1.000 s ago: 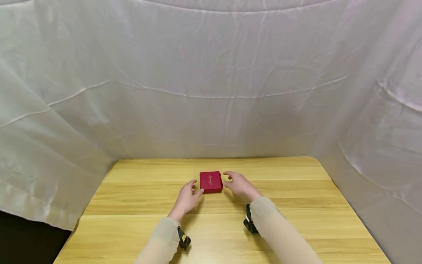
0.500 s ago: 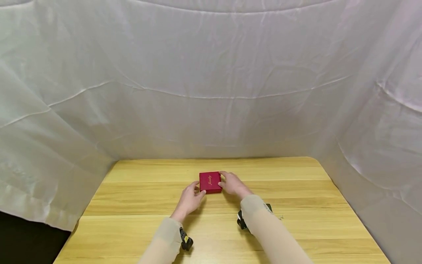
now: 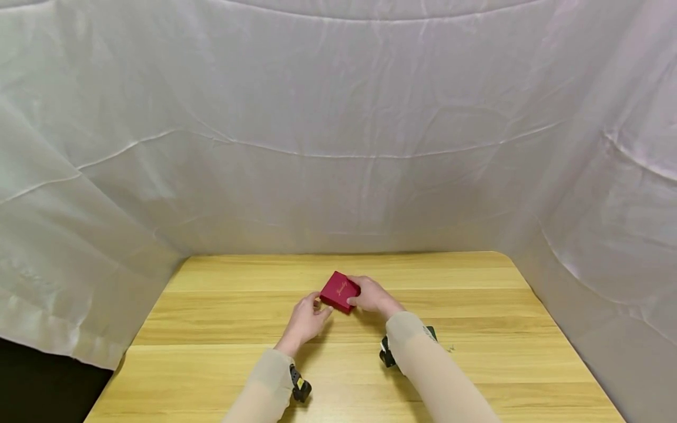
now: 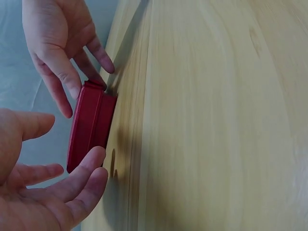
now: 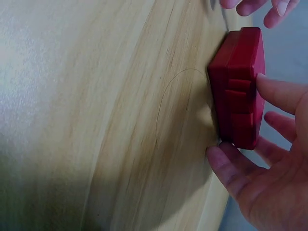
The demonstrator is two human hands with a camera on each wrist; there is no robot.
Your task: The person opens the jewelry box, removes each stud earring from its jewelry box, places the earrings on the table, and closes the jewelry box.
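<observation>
Box: red, with the larger face upward; located near the middle of the worktop's width, toward its back edge, between the two hands.
Box orientation: set at an angle to the worktop's back edge in the head view; full contact of the base with the worktop cannot be confirmed.
Lettering: gold script on the upper face; too small to read with certainty.
Side band: red, folded, on the side of the box facing the right wrist camera.
Right hand: clamped on the right side of the box; thumb against the edge, fingers spread around the adjoining side.
Left hand: beside the left corner of the box; fingers loosely bent and spaced, not gripping. Fingertips lie very close to the box; contact cannot be determined.
Hand spacing: the hands are apart from each other, one on either side of the box.
Worktop: light wood grain with lengthwise seams; shadows fall below both hands.
Fine line: thin, dark and curved, over the worktop beside the box.
Sleeves: pale beige, covering both forearms to the wrist.
Wrist units: black, one at each cuff.
Cloth: pale, creased, hanging behind the worktop and along both sides.
</observation>
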